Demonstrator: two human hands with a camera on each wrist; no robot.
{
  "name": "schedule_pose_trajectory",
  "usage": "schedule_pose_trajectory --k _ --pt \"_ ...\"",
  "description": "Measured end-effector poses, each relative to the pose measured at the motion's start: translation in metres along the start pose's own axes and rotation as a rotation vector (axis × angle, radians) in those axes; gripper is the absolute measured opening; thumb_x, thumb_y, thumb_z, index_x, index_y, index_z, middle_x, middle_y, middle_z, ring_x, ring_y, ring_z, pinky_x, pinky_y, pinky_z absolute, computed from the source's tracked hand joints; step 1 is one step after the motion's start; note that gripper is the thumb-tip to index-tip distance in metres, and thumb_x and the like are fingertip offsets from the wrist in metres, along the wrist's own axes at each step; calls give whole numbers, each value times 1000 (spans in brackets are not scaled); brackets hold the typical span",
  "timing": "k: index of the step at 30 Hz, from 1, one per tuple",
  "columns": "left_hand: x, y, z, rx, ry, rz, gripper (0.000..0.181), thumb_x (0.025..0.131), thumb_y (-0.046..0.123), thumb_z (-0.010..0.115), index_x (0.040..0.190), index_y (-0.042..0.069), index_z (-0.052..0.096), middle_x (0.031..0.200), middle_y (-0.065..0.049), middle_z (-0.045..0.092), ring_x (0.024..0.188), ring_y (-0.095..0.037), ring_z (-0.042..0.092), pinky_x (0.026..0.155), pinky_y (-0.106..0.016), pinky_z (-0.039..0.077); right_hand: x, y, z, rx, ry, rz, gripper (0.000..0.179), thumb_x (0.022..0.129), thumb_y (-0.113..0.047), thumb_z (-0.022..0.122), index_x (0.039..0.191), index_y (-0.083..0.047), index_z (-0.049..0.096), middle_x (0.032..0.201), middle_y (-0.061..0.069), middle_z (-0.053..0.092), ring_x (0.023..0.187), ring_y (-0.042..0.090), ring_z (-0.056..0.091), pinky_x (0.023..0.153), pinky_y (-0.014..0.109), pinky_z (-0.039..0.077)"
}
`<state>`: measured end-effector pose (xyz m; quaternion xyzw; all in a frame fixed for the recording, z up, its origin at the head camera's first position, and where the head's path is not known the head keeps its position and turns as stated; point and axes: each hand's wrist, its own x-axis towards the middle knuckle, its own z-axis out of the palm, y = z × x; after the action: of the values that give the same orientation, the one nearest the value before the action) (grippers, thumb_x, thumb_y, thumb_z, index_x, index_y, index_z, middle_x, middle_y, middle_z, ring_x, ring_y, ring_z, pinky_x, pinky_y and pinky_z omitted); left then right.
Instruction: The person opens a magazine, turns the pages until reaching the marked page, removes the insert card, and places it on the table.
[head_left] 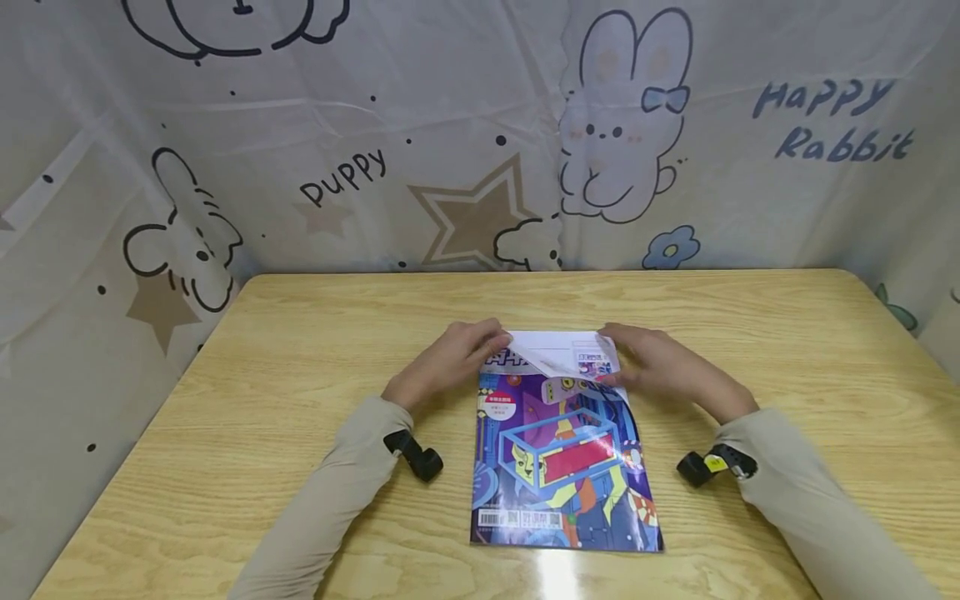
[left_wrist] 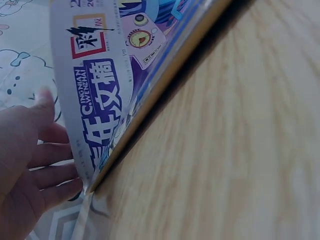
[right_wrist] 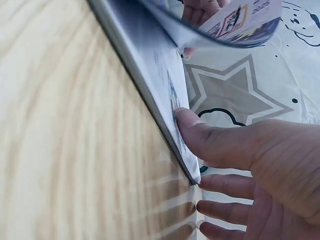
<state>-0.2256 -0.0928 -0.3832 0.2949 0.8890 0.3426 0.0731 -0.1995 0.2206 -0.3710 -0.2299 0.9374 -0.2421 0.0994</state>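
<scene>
A colourful magazine [head_left: 558,467] lies on the wooden table, its front cover curled back along the top so that a white inside page [head_left: 547,342] shows. My left hand [head_left: 467,346] is at the upper left corner. In the left wrist view, its fairly straight fingers [left_wrist: 55,175] touch the edge beside the lifted cover [left_wrist: 95,95]. At the upper right corner is my right hand [head_left: 652,358]. The right wrist view shows its thumb [right_wrist: 195,130] resting on the inside page, with the other fingers extended at the edge.
The pale wooden table [head_left: 300,350] extends around the magazine. Behind it hangs a light cloth [head_left: 450,100] printed with cartoon animals, stars and lettering. Small black cameras are strapped over both beige sleeves [head_left: 352,467].
</scene>
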Motion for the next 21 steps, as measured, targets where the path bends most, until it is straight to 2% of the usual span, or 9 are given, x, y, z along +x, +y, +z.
schedule_pose_trajectory --k 6,9,12,16,21 --pt "-1 -2 0 -30 60 22 27 102 34 46 102 15 65 100 4 68 105 -10 60 102 -35 44 5 -4 5 -44 13 32 67 87 -17 72 144 0 40 145 25 41 134 45 35 109 57 29" --pt "-2 -3 -1 -30 87 36 27 103 32 44 96 15 63 93 1 65 97 -13 60 94 -35 48 7 -6 6 -46 23 51 70 86 -18 74 144 0 40 145 24 41 135 44 35 109 56 30" --pt "-3 -4 -1 -36 99 36 27 103 32 45 91 14 61 98 0 67 99 -15 61 93 -34 48 9 -5 6 -54 36 54 72 84 -18 76 143 2 41 144 25 43 134 44 37 108 56 31" --pt "-5 -5 -3 -59 80 21 22 102 30 50 95 11 61 110 -4 68 113 -19 60 102 -35 44 9 -5 6 -69 43 48 74 82 -19 78 142 4 42 142 26 44 132 44 38 108 55 32" --pt "-8 -5 -3 4 12 55 22 102 22 49 115 8 61 116 -6 61 112 -19 56 100 -36 45 8 -4 7 -81 40 53 74 81 -19 79 142 4 43 141 25 46 131 44 40 106 55 34"
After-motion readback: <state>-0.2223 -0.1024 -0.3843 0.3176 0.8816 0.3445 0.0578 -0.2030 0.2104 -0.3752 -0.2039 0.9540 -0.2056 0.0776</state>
